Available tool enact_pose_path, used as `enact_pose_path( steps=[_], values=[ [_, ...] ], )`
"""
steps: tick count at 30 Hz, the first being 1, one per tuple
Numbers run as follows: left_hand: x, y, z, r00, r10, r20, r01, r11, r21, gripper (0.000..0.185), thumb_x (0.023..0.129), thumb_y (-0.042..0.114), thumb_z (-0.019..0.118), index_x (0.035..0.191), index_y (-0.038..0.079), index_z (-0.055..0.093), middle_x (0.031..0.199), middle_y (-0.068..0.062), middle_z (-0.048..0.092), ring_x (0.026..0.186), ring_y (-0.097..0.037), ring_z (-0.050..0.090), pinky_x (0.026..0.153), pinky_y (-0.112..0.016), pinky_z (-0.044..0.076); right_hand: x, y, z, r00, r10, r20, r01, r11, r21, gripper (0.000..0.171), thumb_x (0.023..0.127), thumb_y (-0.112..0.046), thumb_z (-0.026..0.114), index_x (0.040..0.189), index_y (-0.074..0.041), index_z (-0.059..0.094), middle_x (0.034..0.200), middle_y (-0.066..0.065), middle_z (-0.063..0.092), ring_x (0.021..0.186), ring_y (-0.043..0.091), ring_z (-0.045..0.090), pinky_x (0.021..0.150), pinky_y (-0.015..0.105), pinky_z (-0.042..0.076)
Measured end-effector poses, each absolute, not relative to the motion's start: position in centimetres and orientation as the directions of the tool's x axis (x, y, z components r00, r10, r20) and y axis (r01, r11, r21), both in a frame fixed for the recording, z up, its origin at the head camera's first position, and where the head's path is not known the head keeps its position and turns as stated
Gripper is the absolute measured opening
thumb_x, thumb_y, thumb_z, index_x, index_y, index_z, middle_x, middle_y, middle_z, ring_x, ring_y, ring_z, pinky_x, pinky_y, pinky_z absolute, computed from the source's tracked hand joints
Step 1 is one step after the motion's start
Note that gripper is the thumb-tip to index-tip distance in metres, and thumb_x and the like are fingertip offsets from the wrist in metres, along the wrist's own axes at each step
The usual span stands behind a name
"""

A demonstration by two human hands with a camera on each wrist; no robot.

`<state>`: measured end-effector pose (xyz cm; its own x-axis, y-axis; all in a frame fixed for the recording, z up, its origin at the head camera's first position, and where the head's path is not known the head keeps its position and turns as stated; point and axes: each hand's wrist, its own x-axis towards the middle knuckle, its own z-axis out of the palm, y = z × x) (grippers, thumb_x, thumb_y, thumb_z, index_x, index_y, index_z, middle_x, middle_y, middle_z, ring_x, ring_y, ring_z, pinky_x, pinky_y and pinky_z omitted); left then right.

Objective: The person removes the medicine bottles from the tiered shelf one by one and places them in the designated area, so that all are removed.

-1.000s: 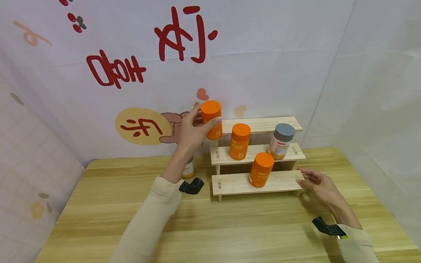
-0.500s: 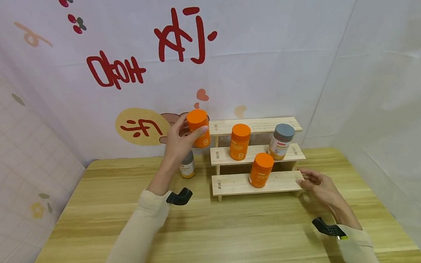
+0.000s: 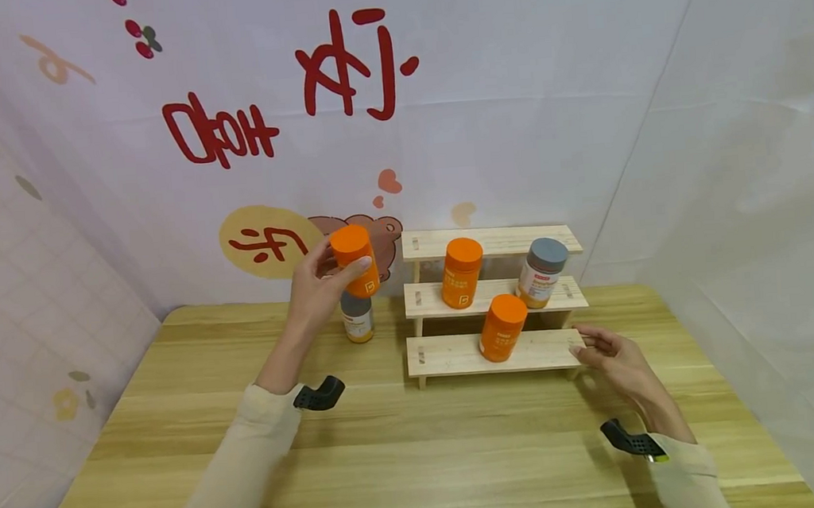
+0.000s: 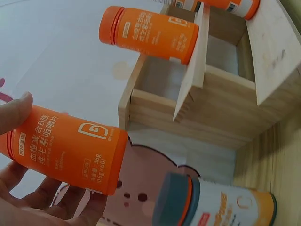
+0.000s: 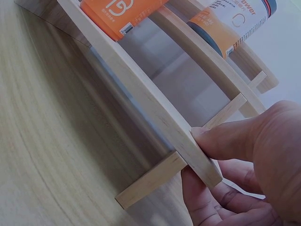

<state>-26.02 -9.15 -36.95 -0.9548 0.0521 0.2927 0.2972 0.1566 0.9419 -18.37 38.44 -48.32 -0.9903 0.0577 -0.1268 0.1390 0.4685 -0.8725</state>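
My left hand grips an orange bottle with an orange cap, held in the air left of the wooden three-step shelf. In the left wrist view my thumb and fingers wrap round that orange bottle. Just below it a small grey-capped bottle stands on the table. My right hand pinches the right end of the shelf's lowest step, thumb on top and fingers underneath.
On the middle step stand an orange bottle and a grey-capped bottle; another orange bottle stands on the lowest step. The top step is bare. The wooden table is ringed by white curtain walls.
My left hand has carried the orange bottle left and down, from the top step's left end to above the small grey-capped bottle. The right hand has stayed on the shelf.
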Motion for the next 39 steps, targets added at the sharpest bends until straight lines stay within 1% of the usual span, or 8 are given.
enact_pose_path(
  steps=[4,9,16,20,24,29,34,39],
  values=[
    [-25.9,-10.3,-37.4,-0.963,0.029,0.269,0.270,0.167,0.948,0.057,0.093,0.035,0.078,0.145,0.023,0.058,0.135,-0.006,0.062,0.122,-0.025,0.056,0.109,-0.048,0.044,-18.4,38.4,-48.3,-0.990,0.059,-0.126,0.139,0.470,-0.872,0.068,0.101,-0.034,0.066,0.155,-0.001,0.040,0.139,0.019,0.052,0.102,-0.004,0.055,0.085,0.014,0.054],
    [-25.9,-11.7,-38.0,-0.966,0.000,0.259,0.255,0.174,0.951,0.054,0.093,0.035,0.077,0.142,0.021,0.059,0.135,-0.007,0.063,0.122,-0.024,0.056,0.111,-0.047,0.044,-18.5,38.4,-48.3,-0.990,0.055,-0.130,0.140,0.461,-0.876,0.069,0.101,-0.035,0.066,0.155,-0.001,0.040,0.140,0.019,0.051,0.102,-0.003,0.055,0.085,0.014,0.054],
    [-25.7,-13.3,-38.7,-0.967,-0.018,0.255,0.248,0.181,0.952,0.058,0.094,0.034,0.076,0.146,0.020,0.057,0.137,-0.006,0.063,0.121,-0.019,0.056,0.114,-0.046,0.043,-18.5,38.3,-48.3,-0.990,0.052,-0.133,0.142,0.455,-0.879,0.068,0.101,-0.034,0.066,0.155,-0.002,0.040,0.140,0.019,0.050,0.103,-0.003,0.055,0.086,0.014,0.054],
    [-25.5,-14.2,-39.4,-0.970,-0.039,0.242,0.231,0.175,0.957,0.055,0.094,0.033,0.076,0.144,0.019,0.058,0.133,-0.001,0.064,0.120,-0.015,0.057,0.114,-0.043,0.043,-18.4,38.2,-48.2,-0.989,0.048,-0.137,0.144,0.452,-0.881,0.067,0.101,-0.033,0.066,0.155,-0.002,0.040,0.139,0.020,0.051,0.102,-0.003,0.055,0.085,0.015,0.054],
    [-25.4,-14.8,-40.1,-0.973,-0.059,0.225,0.211,0.183,0.960,0.053,0.094,0.034,0.076,0.142,0.020,0.059,0.129,0.005,0.065,0.118,-0.013,0.057,0.110,-0.040,0.044,-18.3,38.2,-48.1,-0.989,0.050,-0.137,0.145,0.450,-0.881,0.068,0.102,-0.034,0.066,0.155,-0.002,0.039,0.138,0.017,0.050,0.103,-0.003,0.055,0.087,0.016,0.055],
    [-25.4,-15.5,-41.3,-0.976,-0.069,0.205,0.187,0.210,0.960,0.056,0.094,0.034,0.077,0.145,0.021,0.057,0.136,-0.002,0.063,0.121,-0.016,0.056,0.114,-0.044,0.042,-18.2,38.3,-48.1,-0.989,0.051,-0.139,0.147,0.443,-0.884,0.068,0.101,-0.035,0.066,0.155,-0.002,0.039,0.139,0.017,0.050,0.103,-0.002,0.056,0.087,0.017,0.056],
    [-25.5,-16.1,-42.9,-0.983,-0.061,0.171,0.153,0.225,0.962,0.057,0.094,0.032,0.076,0.145,0.017,0.056,0.140,-0.010,0.060,0.126,-0.022,0.054,0.116,-0.046,0.041,-18.1,38.3,-48.1,-0.989,0.048,-0.138,0.144,0.452,-0.880,0.069,0.102,-0.036,0.065,0.156,-0.003,0.039,0.140,0.019,0.049,0.104,-0.002,0.055,0.087,0.016,0.054],
    [-25.6,-16.7,-44.4,-0.989,-0.061,0.137,0.118,0.247,0.962,0.058,0.095,0.032,0.075,0.147,0.016,0.054,0.144,-0.011,0.059,0.130,-0.025,0.053,0.117,-0.046,0.040,-18.1,38.3,-48.1,-0.989,0.048,-0.138,0.145,0.458,-0.877,0.068,0.102,-0.036,0.065,0.156,-0.003,0.039,0.142,0.019,0.048,0.104,-0.002,0.054,0.087,0.017,0.055]
  ],
)
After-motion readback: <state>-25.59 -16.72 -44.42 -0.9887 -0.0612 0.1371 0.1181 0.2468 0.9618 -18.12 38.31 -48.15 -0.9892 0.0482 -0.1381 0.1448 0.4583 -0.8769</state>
